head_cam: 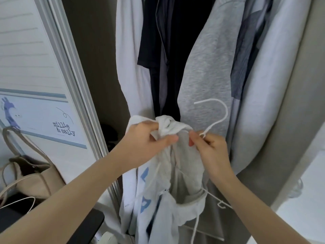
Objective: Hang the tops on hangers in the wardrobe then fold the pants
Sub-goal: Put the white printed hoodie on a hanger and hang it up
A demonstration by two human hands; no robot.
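A white top (167,182) with blue print hangs bunched in front of the open wardrobe. My left hand (146,141) grips its bunched upper edge, near the collar. My right hand (209,148) pinches the neck of a white wire hanger (218,115) just below its hook, and the hook points up and left. The hanger's lower arm (219,201) sticks out from under the fabric at the right. A second white hanger part (195,228) shows lower down.
Hung clothes fill the wardrobe: a white garment (130,67), dark tops (163,50), a grey sweatshirt (207,67) and pale blue items (260,85). The sliding door (44,85) stands at left, with a beige bag (31,176) below it.
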